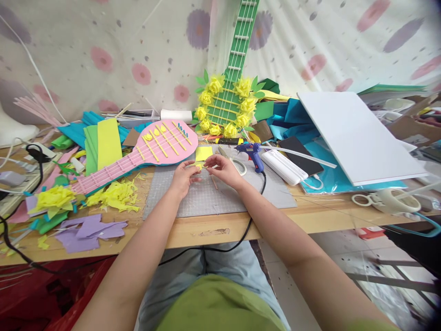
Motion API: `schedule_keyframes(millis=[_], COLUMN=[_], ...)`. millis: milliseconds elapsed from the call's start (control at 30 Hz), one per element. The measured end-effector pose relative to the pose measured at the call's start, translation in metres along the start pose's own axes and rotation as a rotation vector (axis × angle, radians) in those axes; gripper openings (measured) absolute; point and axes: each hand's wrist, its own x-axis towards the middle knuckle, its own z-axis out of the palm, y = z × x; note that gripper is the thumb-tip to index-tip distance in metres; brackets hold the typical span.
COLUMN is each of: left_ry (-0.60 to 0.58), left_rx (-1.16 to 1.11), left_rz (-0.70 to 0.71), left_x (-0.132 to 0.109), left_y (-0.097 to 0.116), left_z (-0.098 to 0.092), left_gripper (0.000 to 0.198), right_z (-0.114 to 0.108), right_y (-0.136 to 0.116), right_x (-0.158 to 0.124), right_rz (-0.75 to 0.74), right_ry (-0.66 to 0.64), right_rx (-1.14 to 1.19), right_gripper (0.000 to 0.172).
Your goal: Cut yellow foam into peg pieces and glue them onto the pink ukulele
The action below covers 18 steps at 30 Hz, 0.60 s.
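Note:
Above the grey cutting mat [220, 202], my left hand [186, 177] pinches a small piece of yellow paper [199, 167]. Its right end meets the fingertips of my right hand [223, 169], which are curled in and also closed on it. Just beyond the fingers lies a square yellow paper [204, 153]. White-handled scissors [240, 166] rest on the mat beside my right hand, partly hidden by it. A blue hot glue gun [253, 155] with a glue stick in its back lies further right. To the left is a pink paper guitar [168, 142] with yellow strips.
A green guitar with yellow paper flowers [223, 105] leans against the curtain. Yellow scraps [117, 195] and purple scraps [89, 232] lie left. A white power bank [284, 166] and a white board [358, 138] stand right. The glue gun's cord [257, 207] crosses the table's front edge.

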Motion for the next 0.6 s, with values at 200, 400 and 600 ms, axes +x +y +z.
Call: schedule_keyframes(millis=[200,400,600], left_ry=[-0.008,-0.013,-0.026], left_rx=[-0.066,-0.037,-0.013], left_rz=[-0.075,-0.063,-0.022], left_x=[-0.002,0.000,-0.002], left_y=[0.003,0.000,0.000], left_z=[-0.001,0.000,0.001], left_gripper=[0.037,0.038,0.042], right_z=[0.009,0.010,0.012], right_y=[-0.004,-0.008,-0.002], right_x=[-0.002,-0.002,-0.002], right_rz=[-0.123,-0.122,-0.111], right_ry=[0.049,0.089,0.099], right_rx=[-0.131,-0.143,-0.105], right_gripper=[0.022,0.021,0.021])
